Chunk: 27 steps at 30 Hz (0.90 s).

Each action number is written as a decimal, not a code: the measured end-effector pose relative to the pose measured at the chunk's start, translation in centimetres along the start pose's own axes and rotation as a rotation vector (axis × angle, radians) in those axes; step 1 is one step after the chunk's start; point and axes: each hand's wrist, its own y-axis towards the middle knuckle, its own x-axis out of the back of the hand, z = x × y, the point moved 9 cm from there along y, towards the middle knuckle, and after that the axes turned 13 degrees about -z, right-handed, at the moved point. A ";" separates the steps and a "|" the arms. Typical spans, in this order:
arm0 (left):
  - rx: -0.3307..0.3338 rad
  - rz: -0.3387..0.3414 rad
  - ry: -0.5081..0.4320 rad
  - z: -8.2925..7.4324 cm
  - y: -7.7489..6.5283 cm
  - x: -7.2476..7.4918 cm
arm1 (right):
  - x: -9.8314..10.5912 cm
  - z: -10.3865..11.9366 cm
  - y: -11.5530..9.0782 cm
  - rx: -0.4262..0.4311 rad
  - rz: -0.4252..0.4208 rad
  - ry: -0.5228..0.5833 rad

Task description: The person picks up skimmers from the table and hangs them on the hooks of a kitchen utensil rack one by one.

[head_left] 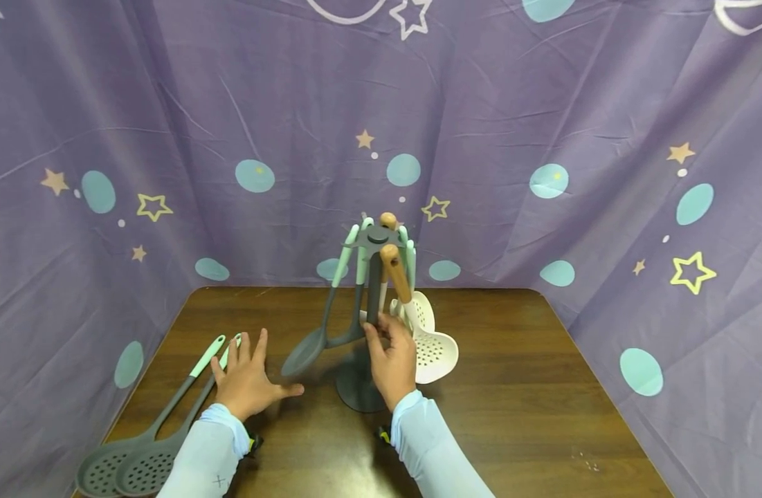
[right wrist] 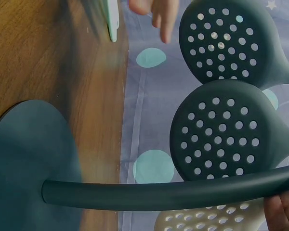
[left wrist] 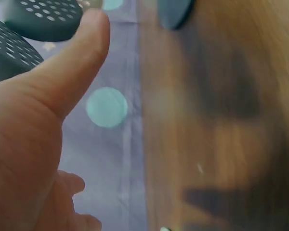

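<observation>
A dark grey utensil stand (head_left: 363, 394) has a round base, an upright pole and a top ring hung with kitchen tools. My right hand (head_left: 393, 360) grips its pole; the right wrist view shows the pole (right wrist: 159, 195) with fingertips (right wrist: 279, 214) against it. From the ring hang a grey spoon (head_left: 304, 351) with a mint handle and a white skimmer (head_left: 435, 354) with a wooden handle. My left hand (head_left: 246, 387), fingers spread, holds nothing beside the stand. Two dark skimmers (right wrist: 216, 130) hang in the right wrist view.
Two grey skimmers (head_left: 145, 470) with mint handles lie side by side on the wooden table (head_left: 511, 415), along its left edge. A purple patterned curtain (head_left: 480, 124) surrounds the table at the back and sides.
</observation>
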 end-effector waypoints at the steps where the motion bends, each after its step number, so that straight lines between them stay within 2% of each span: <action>1: 0.015 0.005 0.004 0.4 0.0 -0.1 | 0.0 0.0 0.0 0.004 -0.001 0.000; 4: 0.070 0.002 0.012 1.7 0.0 -0.1 | -0.1 0.0 0.0 0.011 -0.002 -0.002; 12: 0.177 -0.089 0.050 5.2 0.2 0.4 | -0.1 0.0 -0.1 -0.011 0.009 -0.014; 17: 0.229 -0.085 0.076 7.7 0.1 -0.1 | -0.1 -0.2 -0.1 -0.016 0.016 -0.017; 20: 0.237 -0.091 0.097 9.0 0.1 -0.2 | -0.1 -0.2 -0.2 -0.013 0.018 -0.013; 27: 0.203 -0.201 0.050 10.6 0.4 0.7 | -0.1 -0.1 -0.1 0.004 0.007 -0.027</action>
